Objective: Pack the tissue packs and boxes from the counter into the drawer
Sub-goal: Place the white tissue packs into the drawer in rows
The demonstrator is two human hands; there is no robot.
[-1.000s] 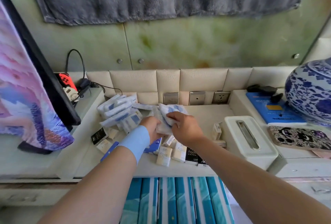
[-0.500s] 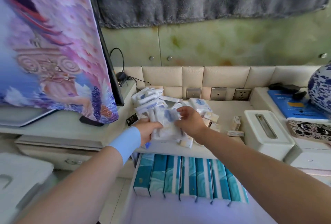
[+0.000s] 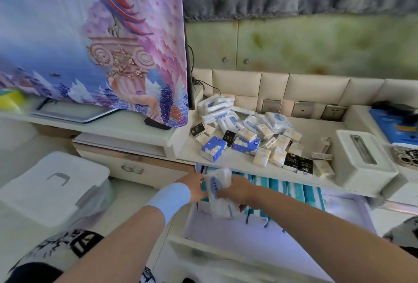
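Step in hand: lowering a white soft tissue pack (image 3: 218, 192) into the open drawer (image 3: 237, 235). Left hand (image 3: 195, 186) w/ pale blue wrist sleeve clamps pack's left end; right hand (image 3: 235, 188) wraps fingers (image 3: 222, 192) over its right side. Both closed on same pack, pack crumpled, tilted, bottom end hanging below the fingers over drawer interior. Motion blur, so exact finger count on pack can't tell.

Drawer: row of teal boxes (image 3: 291, 188) stands upright just behind and right of the fingers, filling back part. Bare pale floor of drawer lies below and toward the body from the fingers. Judged: early-mid task, most stock not yet packed.

Next move calls for: set pack down into the free front space or wedge at left end beside teal row, flatten it, release both hands, go back up for more.

Around: surface (image 3: 316, 128) beyond and above the fingers carries pile of loose stock: white packs (image 3: 217, 107), blue cloud-print packs (image 3: 213, 149), small cream packs (image 3: 262, 157), black packs (image 3: 298, 162). White tissue holder (image 3: 362, 160) well right. Lidded plastic bin (image 3: 52, 187) far left on floor.

In the way: surface edge overhangs drawer's back; teal row leaves little room there. Soft pack may snag on box tops.
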